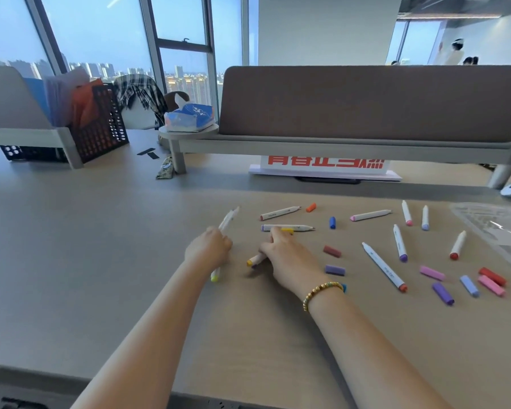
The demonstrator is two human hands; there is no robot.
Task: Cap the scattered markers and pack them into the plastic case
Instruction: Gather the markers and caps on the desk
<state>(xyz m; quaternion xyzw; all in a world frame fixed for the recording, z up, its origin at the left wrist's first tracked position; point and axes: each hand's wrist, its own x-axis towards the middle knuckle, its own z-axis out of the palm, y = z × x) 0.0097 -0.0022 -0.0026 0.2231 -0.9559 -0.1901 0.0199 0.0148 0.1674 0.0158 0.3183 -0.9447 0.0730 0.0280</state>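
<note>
Where right hand (281,255) covers yellow-ended marker (255,259), its barrel hides.

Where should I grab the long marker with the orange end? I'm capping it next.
Grip the long marker around its white middle, coming from above. It lies flat on the desk with bare space on both sides, leaving its uncapped far tip free.

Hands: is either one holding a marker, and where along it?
The left hand grips a yellow-ended marker around its middle. The right hand rests over another marker; its grip is hidden.
</note>
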